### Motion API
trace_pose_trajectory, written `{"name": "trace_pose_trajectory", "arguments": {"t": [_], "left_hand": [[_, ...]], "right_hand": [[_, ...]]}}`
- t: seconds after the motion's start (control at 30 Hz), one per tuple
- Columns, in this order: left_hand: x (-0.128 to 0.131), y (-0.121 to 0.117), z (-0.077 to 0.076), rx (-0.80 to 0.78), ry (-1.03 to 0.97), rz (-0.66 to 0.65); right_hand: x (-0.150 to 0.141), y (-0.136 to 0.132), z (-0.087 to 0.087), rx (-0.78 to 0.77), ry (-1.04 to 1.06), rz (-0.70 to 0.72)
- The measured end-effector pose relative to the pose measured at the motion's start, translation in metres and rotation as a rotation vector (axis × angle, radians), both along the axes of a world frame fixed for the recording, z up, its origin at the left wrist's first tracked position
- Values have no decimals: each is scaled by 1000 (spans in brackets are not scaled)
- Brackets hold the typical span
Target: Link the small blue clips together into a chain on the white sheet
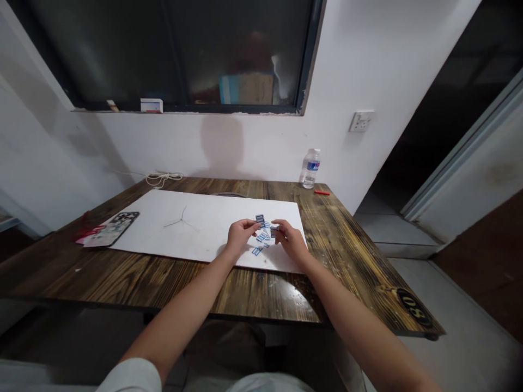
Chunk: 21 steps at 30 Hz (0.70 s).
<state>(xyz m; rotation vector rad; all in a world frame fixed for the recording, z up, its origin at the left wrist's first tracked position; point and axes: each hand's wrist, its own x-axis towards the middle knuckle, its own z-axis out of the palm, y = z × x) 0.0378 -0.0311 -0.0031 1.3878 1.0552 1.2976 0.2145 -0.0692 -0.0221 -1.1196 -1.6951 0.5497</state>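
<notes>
Small blue rectangular pieces (261, 238) lie scattered near the right end of a white sheet (192, 231), which covers much of the wooden worktop (122, 277). The person's left hand (241, 235) and right hand (289, 240) sit over the scatter, close together but not touching. The left hand's fingers (251, 223) are pinched together on a blue rectangular piece (260, 219), and the right hand's fingers (278, 224) are closed on a second blue rectangular piece (272, 232), which they partly hide.

A patterned phone case (112, 228) lies at the worktop's left edge, overlapping the sheet's left end, with red paper (85, 231) beneath it. Along the back edge are a coiled white cable (163, 177) at the left and a clear plastic water bottle (311, 169) at the right. A small red stick (321, 192) lies near the back right corner. A wall socket (362, 121) is above the bottle on the white wall.
</notes>
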Motion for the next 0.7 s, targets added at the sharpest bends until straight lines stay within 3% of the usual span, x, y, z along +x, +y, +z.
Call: {"name": "trace_pose_trajectory", "arguments": {"t": [0.13,0.23,0.5,0.7], "left_hand": [[1,0,-2,2,17,-31],[2,-1,-3,-15,40,-38],[5,-4,-4,-49,27,-47],[5,-6,-6,-57,41,-72]], "right_hand": [[-2,3,0,-112,385,53],[-2,3,4,-163,529,42],[1,7,6,-188,734,-62],[-1,2,9,-193,679,-51]]}}
